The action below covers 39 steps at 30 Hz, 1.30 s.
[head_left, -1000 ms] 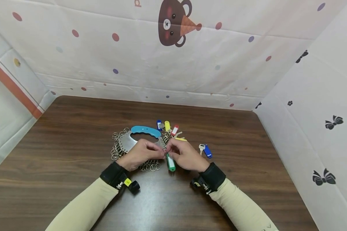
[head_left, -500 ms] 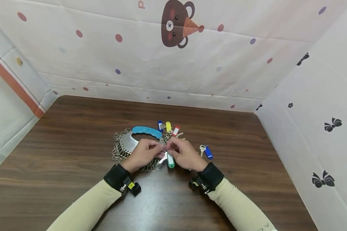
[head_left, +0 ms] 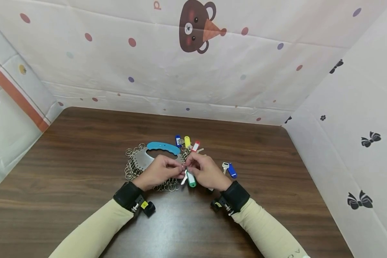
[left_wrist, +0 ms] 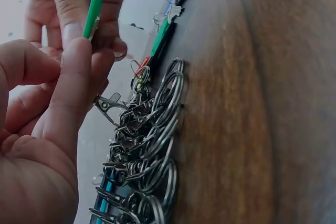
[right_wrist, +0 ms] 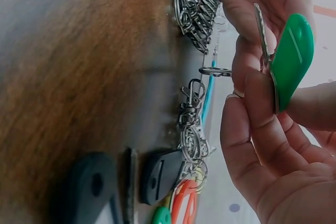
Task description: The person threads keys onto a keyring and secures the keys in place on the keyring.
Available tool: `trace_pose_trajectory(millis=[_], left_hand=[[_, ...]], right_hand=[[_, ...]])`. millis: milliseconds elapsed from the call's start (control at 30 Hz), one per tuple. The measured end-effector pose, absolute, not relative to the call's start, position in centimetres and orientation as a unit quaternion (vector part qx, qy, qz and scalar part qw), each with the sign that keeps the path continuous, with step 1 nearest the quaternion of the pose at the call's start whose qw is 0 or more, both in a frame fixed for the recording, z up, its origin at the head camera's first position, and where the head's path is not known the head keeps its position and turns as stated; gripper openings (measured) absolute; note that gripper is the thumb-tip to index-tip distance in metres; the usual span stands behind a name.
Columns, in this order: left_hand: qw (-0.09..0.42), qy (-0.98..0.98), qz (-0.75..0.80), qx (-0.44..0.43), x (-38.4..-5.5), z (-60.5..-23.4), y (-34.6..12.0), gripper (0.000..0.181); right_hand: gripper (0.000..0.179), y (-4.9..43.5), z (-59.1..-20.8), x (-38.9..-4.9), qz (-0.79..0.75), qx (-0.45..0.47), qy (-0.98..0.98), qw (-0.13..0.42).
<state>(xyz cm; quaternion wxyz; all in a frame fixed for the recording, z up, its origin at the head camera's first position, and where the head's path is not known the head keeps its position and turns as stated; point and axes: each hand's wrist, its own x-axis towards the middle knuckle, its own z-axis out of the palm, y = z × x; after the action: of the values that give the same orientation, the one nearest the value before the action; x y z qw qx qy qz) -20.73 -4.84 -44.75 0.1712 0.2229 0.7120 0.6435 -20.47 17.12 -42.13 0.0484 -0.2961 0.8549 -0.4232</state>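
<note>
A metal key-holder plate with a blue handle (head_left: 162,147) lies on the table, fringed with several snap clasps and split rings (left_wrist: 168,93). My left hand (head_left: 159,172) is over its front right part. Its fingers pinch a small metal clasp (right_wrist: 215,72), which sticks out toward the plate. Facing it, my right hand (head_left: 208,173) pinches a green key tag (right_wrist: 295,59) at one end. A silver key (head_left: 184,178) hangs with that tag, beside it. The fingertips of both hands almost meet, and they hide where ring and clasp come together.
Behind the right hand lie blue (head_left: 178,141), yellow (head_left: 187,141) and red (head_left: 195,146) key tags with keys. Farther right is a blue tag (head_left: 232,170) beside a key (head_left: 225,166). Black tags (right_wrist: 163,177) lie near the right wrist. Patterned white cloth (head_left: 167,71) encloses the table (head_left: 180,229).
The key by the green tag, hidden one second ago, now shows to the left of the tag. The tag has tilted slightly; both hands stay nearly in place with small finger shifts.
</note>
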Motion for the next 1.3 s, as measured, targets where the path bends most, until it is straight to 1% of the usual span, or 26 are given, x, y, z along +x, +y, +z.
trace_pose_trajectory(millis=[133, 233, 467, 633, 767, 967, 1167, 1300], left_hand=[[0.125, 0.752, 0.598, 0.247, -20.7, -44.7, -4.6, 0.021], [0.105, 0.771, 0.575, 0.253, -20.5, -44.5, -4.4, 0.019], [0.084, 0.796, 0.544, 0.251, -20.2, -44.1, -4.2, 0.015], [0.062, 0.808, 0.527, 0.254, -20.1, -43.7, -4.0, 0.013], [0.048, 0.82, 0.508, 0.258, -20.0, -43.5, -3.7, 0.012], [0.012, 0.848, 0.448, 0.284, -19.8, -43.1, -3.2, 0.014], [0.014, 0.862, 0.429, 0.27, -19.4, -42.5, -2.7, 0.015], [0.013, 0.869, 0.419, 0.264, -19.3, -42.4, -2.5, 0.014]], right_hand=[[0.012, 16.9, -41.8, -20.4, -0.422, -0.301, 0.854, 0.046], [0.011, 16.8, -41.5, -20.4, -0.42, -0.306, 0.853, 0.047], [0.014, 16.5, -40.7, -20.4, -0.391, -0.336, 0.856, 0.046], [0.021, 16.4, -40.0, -20.2, -0.338, -0.368, 0.866, 0.024], [0.022, 16.3, -39.7, -20.0, -0.302, -0.375, 0.876, 0.014], [0.023, 16.2, -39.5, -19.8, -0.267, -0.382, 0.885, 0.01], [0.026, 16.1, -39.1, -19.7, -0.236, -0.377, 0.896, 0.025], [0.027, 16.1, -39.0, -19.6, -0.211, -0.38, 0.9, 0.02]])
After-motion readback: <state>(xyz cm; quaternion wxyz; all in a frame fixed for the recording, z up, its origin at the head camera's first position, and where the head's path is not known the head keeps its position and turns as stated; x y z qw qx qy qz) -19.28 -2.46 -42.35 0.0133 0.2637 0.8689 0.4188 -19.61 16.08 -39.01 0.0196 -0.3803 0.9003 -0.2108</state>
